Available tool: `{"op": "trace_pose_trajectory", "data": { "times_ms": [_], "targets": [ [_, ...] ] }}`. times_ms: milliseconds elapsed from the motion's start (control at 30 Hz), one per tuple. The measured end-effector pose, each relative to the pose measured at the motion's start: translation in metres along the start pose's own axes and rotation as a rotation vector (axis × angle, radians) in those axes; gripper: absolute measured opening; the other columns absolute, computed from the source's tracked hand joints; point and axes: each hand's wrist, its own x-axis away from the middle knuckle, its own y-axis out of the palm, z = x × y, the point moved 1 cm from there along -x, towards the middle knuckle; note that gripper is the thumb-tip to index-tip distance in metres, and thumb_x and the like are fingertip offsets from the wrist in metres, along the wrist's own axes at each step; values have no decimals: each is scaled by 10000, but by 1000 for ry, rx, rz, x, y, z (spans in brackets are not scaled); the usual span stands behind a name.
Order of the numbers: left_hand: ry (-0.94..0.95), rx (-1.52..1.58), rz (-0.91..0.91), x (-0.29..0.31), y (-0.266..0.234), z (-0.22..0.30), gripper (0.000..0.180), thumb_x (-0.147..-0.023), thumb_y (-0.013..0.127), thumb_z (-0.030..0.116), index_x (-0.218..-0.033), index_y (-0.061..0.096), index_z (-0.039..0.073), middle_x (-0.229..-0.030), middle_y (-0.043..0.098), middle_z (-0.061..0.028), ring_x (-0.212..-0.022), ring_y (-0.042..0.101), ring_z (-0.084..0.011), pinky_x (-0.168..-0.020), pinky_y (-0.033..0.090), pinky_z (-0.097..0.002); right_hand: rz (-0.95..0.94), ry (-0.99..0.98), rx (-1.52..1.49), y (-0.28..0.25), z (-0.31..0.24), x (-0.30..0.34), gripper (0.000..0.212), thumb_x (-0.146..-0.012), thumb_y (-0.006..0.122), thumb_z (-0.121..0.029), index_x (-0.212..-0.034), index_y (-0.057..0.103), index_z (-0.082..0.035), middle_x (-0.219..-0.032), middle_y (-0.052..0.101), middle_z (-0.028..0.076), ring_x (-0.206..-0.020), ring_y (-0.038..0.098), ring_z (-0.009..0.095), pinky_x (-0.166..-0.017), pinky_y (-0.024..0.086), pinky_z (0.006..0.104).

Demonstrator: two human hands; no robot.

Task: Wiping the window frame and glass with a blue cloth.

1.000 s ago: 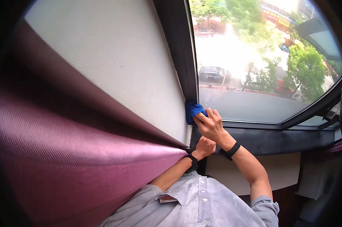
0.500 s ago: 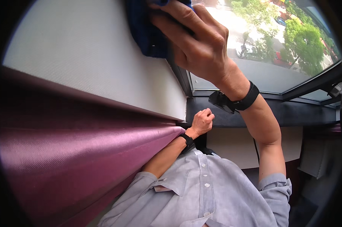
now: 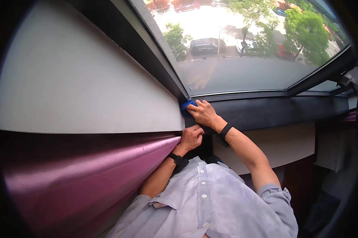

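My right hand point(image 3: 204, 113) presses a blue cloth point(image 3: 188, 106) into the corner where the dark window frame point(image 3: 169, 85) meets the black sill point(image 3: 266, 110). Its fingers are closed over the cloth, hiding part of it. Just below, my left hand point(image 3: 192, 137) is curled closed at the sill's near edge, beside the end of the purple curtain point(image 3: 88, 170). Nothing shows in its fingers. Both wrists wear black bands.
A white textured wall point(image 3: 84, 79) stands on the left above the curtain. Beyond the sill is the window glass point(image 3: 234, 73), with trees and cars outside. A pale panel point(image 3: 266, 144) lies below the sill, and a dark frame bar point(image 3: 319, 73) slants at the right.
My right hand has come down from high on the left frame to the sill corner with the blue cloth. My left hand has shifted slightly down and left, still curled.
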Motion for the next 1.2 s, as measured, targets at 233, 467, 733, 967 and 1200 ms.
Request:
{"op": "trace_pose_trajectory", "data": {
  "times_ms": [233,467,733,967,1200],
  "targets": [
    [-90,15,38,-7,2,-3,57,-802,631,60,-786,686,56,-781,680,-158,-749,680,-365,-662,535,-462,-427,346,-190,-37,-10,-26,192,-684,645,-132,-824,705,-15,-993,702,111,-851,698,356,-719,570,461],
    [-140,-37,31,-20,10,6,69,-807,614,72,-823,679,88,-818,676,-106,-765,674,-337,-664,536,-445,621,673,-784,-183,-13,-52,212,-822,663,39,-1032,689,30,-1130,708,179,-1073,682,300,-960,496,342],
    [41,-72,145,-38,27,19,46,-783,621,82,-766,653,110,-780,642,-65,-731,663,-302,-642,543,-424,1307,-42,-90,-359,-28,-167,300,-877,666,9,-1176,653,25,-1263,623,239,-1113,637,363,-925,522,409],
    [67,-91,130,-41,35,17,50,-747,627,74,-741,656,114,-762,645,-56,-683,663,-304,-601,543,-409,1206,-236,410,-421,-45,-298,305,-810,623,-152,-1069,750,-54,-1173,655,109,-1375,407,467,-1085,266,689],
    [35,24,205,-36,39,-20,70,-698,612,29,-689,649,87,-699,630,-84,-617,642,-303,-562,511,-406,1183,-108,610,-467,34,-246,376,-872,601,-128,-1239,681,-107,-1415,569,112,-1439,300,530,-1154,72,716]
  ]
}}
